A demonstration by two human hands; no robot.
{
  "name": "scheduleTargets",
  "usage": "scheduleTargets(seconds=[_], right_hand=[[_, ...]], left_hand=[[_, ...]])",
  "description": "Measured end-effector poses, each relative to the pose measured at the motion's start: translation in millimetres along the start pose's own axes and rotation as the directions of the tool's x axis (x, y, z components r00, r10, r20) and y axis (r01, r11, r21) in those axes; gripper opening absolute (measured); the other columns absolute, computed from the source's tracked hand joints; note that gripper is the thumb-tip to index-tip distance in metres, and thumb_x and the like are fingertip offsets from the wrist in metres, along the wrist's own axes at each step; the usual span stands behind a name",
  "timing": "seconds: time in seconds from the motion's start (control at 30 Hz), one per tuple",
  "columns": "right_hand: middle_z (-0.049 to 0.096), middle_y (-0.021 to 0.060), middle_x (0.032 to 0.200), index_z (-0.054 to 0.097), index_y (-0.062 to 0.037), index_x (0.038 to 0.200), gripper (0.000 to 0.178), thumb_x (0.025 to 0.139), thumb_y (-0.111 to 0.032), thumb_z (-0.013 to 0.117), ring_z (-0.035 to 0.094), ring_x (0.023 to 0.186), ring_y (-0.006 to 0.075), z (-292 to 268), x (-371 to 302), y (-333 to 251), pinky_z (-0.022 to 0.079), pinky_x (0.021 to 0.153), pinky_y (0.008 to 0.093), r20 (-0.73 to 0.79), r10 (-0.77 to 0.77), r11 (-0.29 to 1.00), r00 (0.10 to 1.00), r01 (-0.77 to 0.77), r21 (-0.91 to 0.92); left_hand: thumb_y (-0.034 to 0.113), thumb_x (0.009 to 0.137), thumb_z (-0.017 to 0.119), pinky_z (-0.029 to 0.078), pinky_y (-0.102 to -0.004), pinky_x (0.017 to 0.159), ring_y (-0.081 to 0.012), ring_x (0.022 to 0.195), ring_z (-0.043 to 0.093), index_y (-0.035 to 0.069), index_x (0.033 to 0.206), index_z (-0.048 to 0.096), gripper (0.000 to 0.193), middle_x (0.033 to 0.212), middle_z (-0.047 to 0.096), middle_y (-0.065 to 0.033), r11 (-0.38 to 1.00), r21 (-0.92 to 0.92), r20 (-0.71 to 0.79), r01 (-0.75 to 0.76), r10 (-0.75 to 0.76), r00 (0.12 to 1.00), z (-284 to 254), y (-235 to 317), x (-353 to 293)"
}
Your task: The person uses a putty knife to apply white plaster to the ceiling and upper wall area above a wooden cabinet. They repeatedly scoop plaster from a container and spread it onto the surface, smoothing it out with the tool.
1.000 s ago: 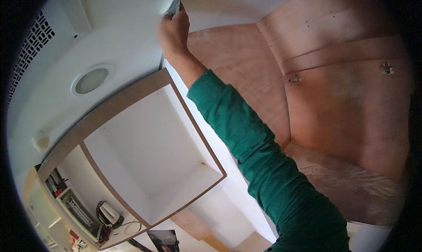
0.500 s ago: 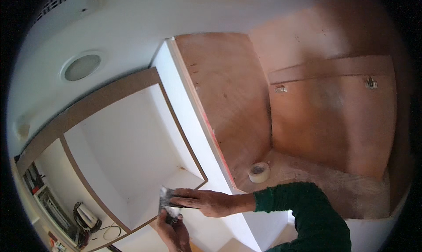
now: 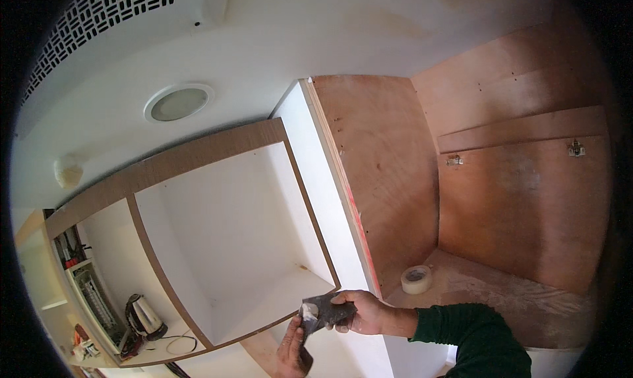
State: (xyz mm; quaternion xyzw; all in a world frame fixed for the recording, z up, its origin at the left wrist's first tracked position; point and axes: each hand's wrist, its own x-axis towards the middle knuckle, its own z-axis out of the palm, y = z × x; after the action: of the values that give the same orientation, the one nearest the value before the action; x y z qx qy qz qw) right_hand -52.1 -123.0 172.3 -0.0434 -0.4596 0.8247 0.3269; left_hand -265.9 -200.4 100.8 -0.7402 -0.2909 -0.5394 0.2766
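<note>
Between my hands is a dark grey, flat scraper (image 3: 326, 311) with a dab of white paste (image 3: 310, 310) near its left end. My right hand (image 3: 369, 312), coming from a dark green sleeve, grips the scraper's right side with the thumb on top. Lower and to the left, my left hand (image 3: 291, 353) pinches the left edge, just beside the paste. Whether a second blade lies under the first, I cannot tell. Both hands are raised in front of the lower right corner of a white open cabinet (image 3: 231, 213) with a brown frame.
A roll of tape (image 3: 416, 280) lies on the dusty floor of the reddish plywood compartment (image 3: 389, 173) at right. Hinges (image 3: 575, 148) are fixed to its back panel. A kettle (image 3: 145, 317) stands in the left cabinet section. Overhead are a round ceiling light (image 3: 178, 103) and a vent grille (image 3: 109, 31).
The view has shifted, so the cabinets sit lower and farther right. My right hand has turned the scraper flatter, and its dark face and paste show more. My left hand remains at its left edge.
</note>
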Motion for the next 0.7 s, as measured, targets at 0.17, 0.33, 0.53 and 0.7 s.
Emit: scheduleTargets(seconds=[0.17, 0.33, 0.53, 0.7], right_hand=[[0.065, 0.0122, 0.120, 0.042, -0.0005, 0.144, 0.047, 0.099, -0.012, 0.051, 0.066, 0.093, 0.0223, 20, 5, -15, 0.054, 0.074, 0.0366, 0.190, -0.321, 0.872, 0.928, 0.368, -0.324], [0.046, 0.0205, 0.144, 0.028, -0.0085, 0.155, 0.069, 0.092, 0.007, 0.050, 0.045, 0.136, 0.0329, 4, 22, 13, 0.038, 0.115, 0.0378, 0.687, -0.307, -0.167, 0.659, 0.674, -0.720], [0.048, 0.0185, 0.143, 0.035, -0.0072, 0.152, 0.061, 0.094, 0.009, 0.045, 0.051, 0.129, 0.0345, -9, 13, 22, 0.046, 0.108, 0.0392, 0.588, -0.148, -0.296, 0.796, 0.531, -0.794], [0.063, 0.0186, 0.122, 0.049, -0.0003, 0.138, 0.042, 0.096, -0.003, 0.051, 0.062, 0.113, 0.0283, -46, 14, 20, 0.054, 0.087, 0.0394, 0.035, -0.121, 0.778, 0.992, 0.116, -0.617]], left_hand=[[0.003, 0.097, 0.050, 0.055, -0.0404, 0.092, -0.0317, 0.103, 0.067, -0.004, 0.138, 0.049, 0.042, 0.125, 0.064, -0.0184, 0.715, -0.433, -0.008, 0.549, -0.612, 0.791, -18, -15, -26], [0.011, 0.099, 0.049, 0.058, -0.0370, 0.072, -0.0206, 0.075, 0.066, 0.004, 0.108, 0.065, 0.020, 0.093, 0.069, -0.0096, 0.354, -0.670, 0.047, 0.653, -0.857, 0.513, 4, -57, -59], [0.007, 0.096, 0.052, 0.057, -0.0334, 0.060, -0.0170, 0.069, 0.063, 0.001, 0.097, 0.064, 0.013, 0.083, 0.066, -0.0080, 0.501, -0.551, -0.075, 0.667, -0.826, 0.558, -17, -19, -17], [0.003, 0.099, 0.040, 0.050, -0.0374, 0.094, -0.0328, 0.111, 0.062, -0.008, 0.130, 0.053, 0.036, 0.123, 0.063, -0.0183, 0.800, -0.351, -0.127, 0.487, -0.556, 0.821, -37, 37, 33]])
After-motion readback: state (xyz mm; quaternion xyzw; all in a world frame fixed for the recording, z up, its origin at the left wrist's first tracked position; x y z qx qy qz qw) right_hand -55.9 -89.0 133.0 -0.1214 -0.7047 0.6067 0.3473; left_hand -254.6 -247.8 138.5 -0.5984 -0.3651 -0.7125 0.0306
